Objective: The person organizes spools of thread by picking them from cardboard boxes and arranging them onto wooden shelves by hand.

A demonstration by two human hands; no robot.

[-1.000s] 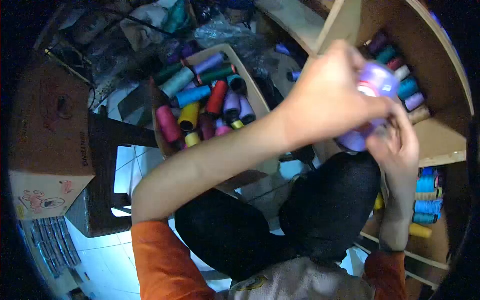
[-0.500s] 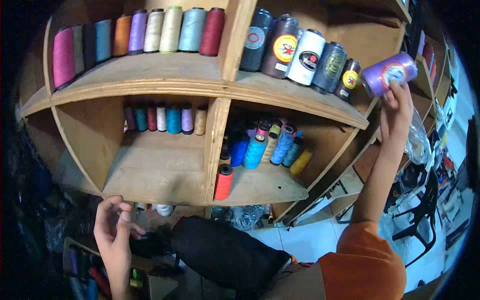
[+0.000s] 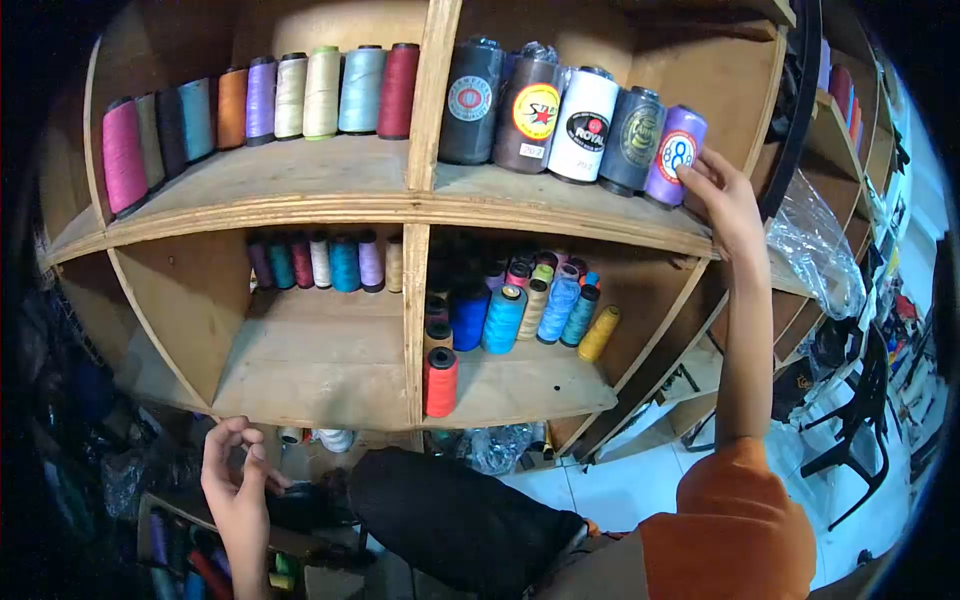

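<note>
On the upper right shelf, my right hand [image 3: 722, 195] grips a purple thread spool [image 3: 677, 155] with a round red, white and blue label. The spool stands upright at the right end of the front row, and my fingers are around its right side. Just left of it is a dark grey spool [image 3: 633, 140], then a white spool [image 3: 584, 125], a brown spool [image 3: 528, 110] and a black spool [image 3: 470, 105]. My left hand [image 3: 236, 465] hangs below the lower shelf, with nothing in it, its fingers loosely curled and apart from the thumb.
A row of coloured spools [image 3: 323, 92] stands on the upper left shelf. More spools crowd the lower right compartment, with a red-orange spool [image 3: 440, 382] at its front. A box of spools [image 3: 150, 540] sits at lower left. A black chair [image 3: 850, 450] is on the right.
My right hand has brought the purple spool left and down from the shelf's side to the row's end. The small dark spool with a yellow label there is now hidden.
</note>
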